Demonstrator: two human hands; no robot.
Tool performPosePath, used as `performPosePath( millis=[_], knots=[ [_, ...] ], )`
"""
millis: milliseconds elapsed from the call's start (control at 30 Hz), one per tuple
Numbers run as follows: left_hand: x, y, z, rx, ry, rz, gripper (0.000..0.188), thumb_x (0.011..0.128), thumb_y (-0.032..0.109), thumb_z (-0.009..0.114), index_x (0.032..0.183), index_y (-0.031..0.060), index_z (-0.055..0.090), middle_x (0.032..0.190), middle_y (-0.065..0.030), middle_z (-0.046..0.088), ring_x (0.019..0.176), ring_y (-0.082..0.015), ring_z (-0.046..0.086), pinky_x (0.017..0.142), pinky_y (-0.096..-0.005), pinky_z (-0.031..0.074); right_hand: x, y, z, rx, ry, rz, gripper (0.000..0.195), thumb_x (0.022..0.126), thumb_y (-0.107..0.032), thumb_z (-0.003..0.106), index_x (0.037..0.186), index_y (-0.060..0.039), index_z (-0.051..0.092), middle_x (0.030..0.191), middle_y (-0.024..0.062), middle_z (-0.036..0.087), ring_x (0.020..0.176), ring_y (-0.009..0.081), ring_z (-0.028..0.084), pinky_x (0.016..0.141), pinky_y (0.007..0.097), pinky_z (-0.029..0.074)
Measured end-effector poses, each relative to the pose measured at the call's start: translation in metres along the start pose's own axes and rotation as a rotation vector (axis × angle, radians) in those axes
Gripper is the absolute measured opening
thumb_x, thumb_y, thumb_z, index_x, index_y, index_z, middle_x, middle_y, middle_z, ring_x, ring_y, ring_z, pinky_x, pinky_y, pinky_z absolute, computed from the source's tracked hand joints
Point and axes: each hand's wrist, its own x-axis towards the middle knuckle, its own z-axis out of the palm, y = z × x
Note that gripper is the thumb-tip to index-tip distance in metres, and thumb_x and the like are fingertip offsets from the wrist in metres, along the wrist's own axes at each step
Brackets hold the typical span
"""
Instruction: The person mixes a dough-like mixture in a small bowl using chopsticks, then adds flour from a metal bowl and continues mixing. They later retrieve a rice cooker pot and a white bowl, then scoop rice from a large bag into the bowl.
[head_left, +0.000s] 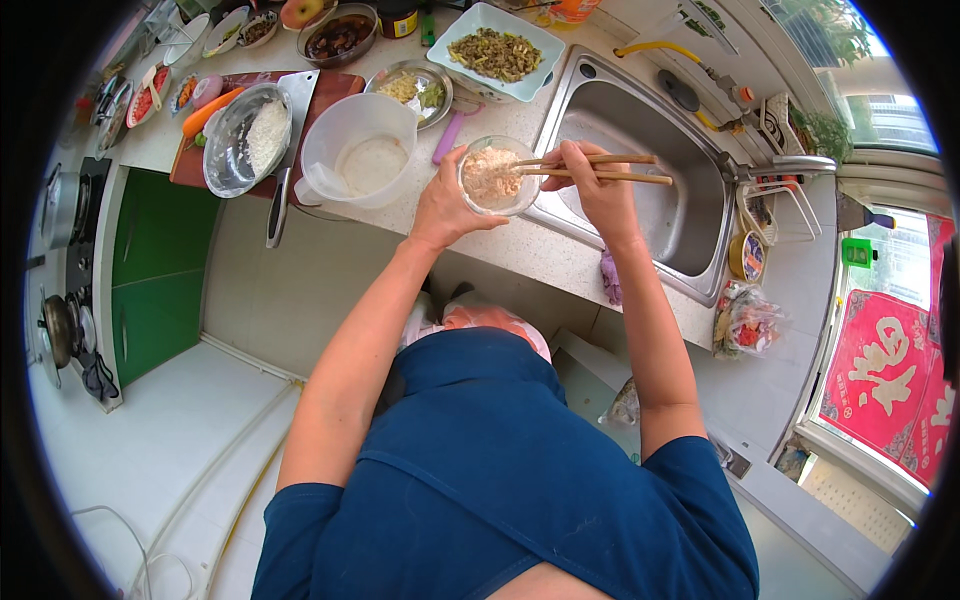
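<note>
My left hand (446, 199) holds a small clear bowl (534, 196) from its left side and underneath, near the counter's front edge. A crumbly pale orange mixture (491, 174) lies in the bowl. In my right hand (592, 184) is a pair of wooden chopsticks (626, 177), whose tips are in the mixture. Left of the bowl stands a translucent plastic jug (315, 142). Farther left, a metal bowl (217, 161) with white powder (266, 139) rests on a brown cutting board (337, 86), beside a cleaver (300, 94).
Behind my hands are a purple-handled tool (448, 140), a metal dish (448, 75) and a pale blue dish (551, 49) of chopped food. The steel sink (701, 225) lies to the right, a purple cloth (610, 277) at the counter's edge. A carrot (210, 112) lies left.
</note>
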Motion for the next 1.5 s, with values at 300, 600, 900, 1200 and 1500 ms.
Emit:
performPosePath(
  millis=[300,600,900,1200,1500],
  knots=[
    [0.000,0.001,0.000,-0.020,-0.009,-0.046,0.113,0.044,0.036,0.091,0.134,0.0063,0.031,0.120,-0.0192,0.056,0.110,-0.0351,0.057,0.092,-0.0409,0.047,0.006,0.017,-0.009,-0.691,-0.231,-0.259,0.020,0.088,-0.018,0.060,0.077,-0.0010,0.062,0.069,0.0183,0.060,0.065,0.0368,0.058,0.059,0.0400,0.047],
    [0.000,-0.001,0.000,-0.025,0.002,-0.025,0.113,0.044,0.040,0.091,0.134,0.0073,0.031,0.121,-0.0202,0.055,0.110,-0.0367,0.056,0.091,-0.0410,0.047,0.025,0.002,0.052,-0.591,-0.210,-0.259,0.028,0.090,-0.020,0.060,0.075,0.0035,0.060,0.062,0.0143,0.059,0.048,0.0252,0.052,0.048,0.0325,0.044],
    [0.000,0.000,0.001,-0.043,0.001,-0.022,0.112,0.045,0.037,0.090,0.134,0.0059,0.030,0.122,-0.0196,0.054,0.112,-0.0354,0.055,0.094,-0.0411,0.045,0.039,0.043,-0.014,-0.182,-0.009,-0.072,0.026,0.092,-0.019,0.060,0.078,0.0022,0.061,0.062,0.0050,0.060,0.053,0.0100,0.058,0.049,0.0259,0.048],
    [-0.001,0.001,0.002,-0.032,-0.013,-0.061,0.113,0.045,0.039,0.090,0.134,0.0061,0.030,0.121,-0.0198,0.055,0.112,-0.0360,0.055,0.092,-0.0414,0.046,0.006,0.005,0.051,-0.597,-0.198,-0.331,0.022,0.089,-0.017,0.061,0.077,0.0014,0.059,0.060,0.0136,0.057,0.052,0.0230,0.057,0.049,0.0346,0.044],
    [0.001,0.000,0.003,0.019,0.016,0.016,0.114,0.044,0.040,0.092,0.133,0.0058,0.029,0.117,-0.0189,0.058,0.108,-0.0345,0.059,0.089,-0.0395,0.048,0.050,0.048,-0.007,0.026,0.185,-0.094,0.032,0.095,-0.020,0.055,0.070,0.0008,0.055,0.058,0.0078,0.060,0.044,0.0122,0.058,0.039,0.0224,0.046]
  ],
)
